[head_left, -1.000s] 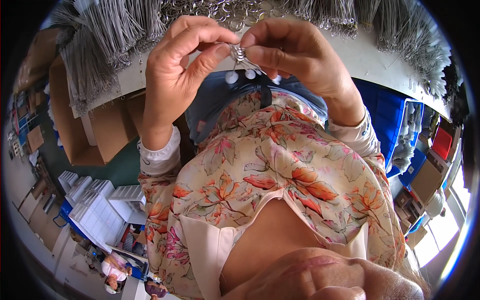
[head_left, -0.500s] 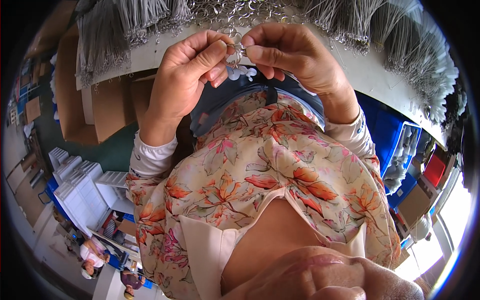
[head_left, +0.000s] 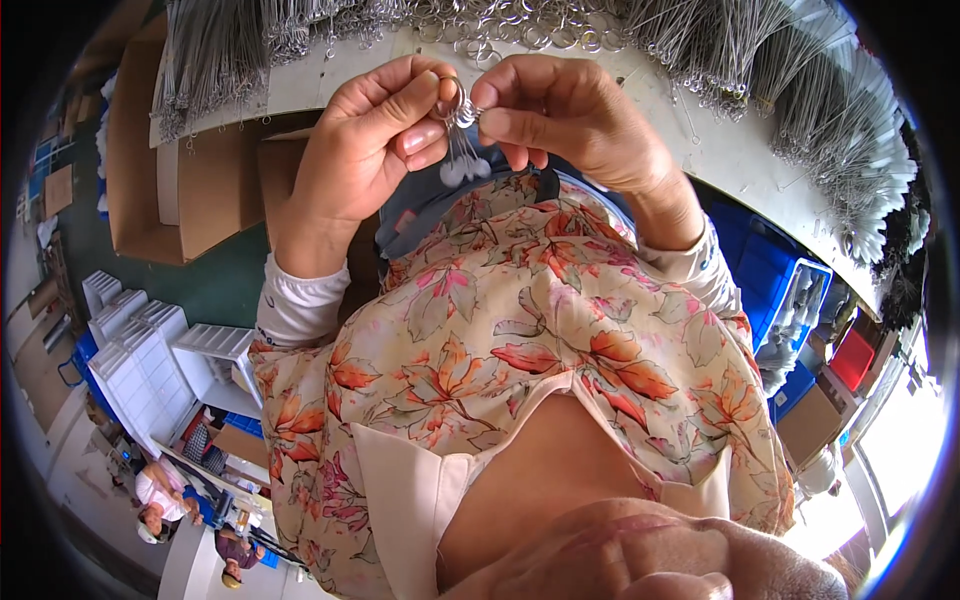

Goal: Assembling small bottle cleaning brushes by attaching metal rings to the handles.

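Keyring, a small metal split ring, sits pinched between our two hands at about twelve o'clock in the view, with a few thin wires hanging from it that end in small white tabs. Our left hand closes thumb and forefinger on the ring from the nine o'clock side, and our right hand closes its fingertips on it from the three o'clock side, so both hands grip the same piece. Compared with half a second ago, our hands have stayed together in the same grip; they sit slightly lower against the bench, and the white tabs now hang straighter below the ring. Just beyond our fingers, toward twelve o'clock, a heap of loose metal rings lies on the white workbench. Bundles of grey wire pieces spread at eleven o'clock, and more fan out at two o'clock. Brown cardboard boxes stand at ten o'clock, blue bins at three o'clock, and white trays at eight o'clock.
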The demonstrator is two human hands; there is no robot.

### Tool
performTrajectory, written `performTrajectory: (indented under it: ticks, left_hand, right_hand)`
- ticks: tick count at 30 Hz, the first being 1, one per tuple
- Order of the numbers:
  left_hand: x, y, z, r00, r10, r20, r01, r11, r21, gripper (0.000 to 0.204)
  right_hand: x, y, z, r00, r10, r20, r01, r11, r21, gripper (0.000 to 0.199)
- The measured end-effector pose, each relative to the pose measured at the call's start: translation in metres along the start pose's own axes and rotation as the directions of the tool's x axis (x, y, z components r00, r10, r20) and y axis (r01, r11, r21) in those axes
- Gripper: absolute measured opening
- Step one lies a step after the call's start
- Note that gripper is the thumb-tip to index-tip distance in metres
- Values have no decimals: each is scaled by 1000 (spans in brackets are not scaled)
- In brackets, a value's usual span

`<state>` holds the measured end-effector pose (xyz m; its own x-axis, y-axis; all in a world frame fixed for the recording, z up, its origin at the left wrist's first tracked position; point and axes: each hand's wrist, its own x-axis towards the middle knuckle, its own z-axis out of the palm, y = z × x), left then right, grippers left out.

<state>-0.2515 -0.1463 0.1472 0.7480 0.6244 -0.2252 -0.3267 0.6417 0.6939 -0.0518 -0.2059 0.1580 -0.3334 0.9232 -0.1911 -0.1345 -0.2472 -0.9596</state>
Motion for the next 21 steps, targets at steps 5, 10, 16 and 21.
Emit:
performTrajectory:
  ticks: [5,10,16,21]
  left_hand:
    - [-6,-7,3,991,126,-48,-109,956,274,18]
    - [-14,6,6,932,342,118,-244,352,904,13]
    - [-15,-4,-16,991,129,-33,-122,979,162,19]
    - [-32,16,-3,969,239,-65,-83,559,825,17]
  right_hand:
    - [0,5,0,998,27,-59,-26,999,19,16]
    - [7,-2,8,998,-5,-55,4,1000,-4,15]
    - [18,3,11,999,-28,-44,29,1000,4,16]
    - [25,-2,14,999,-1,36,4,998,-68,16]
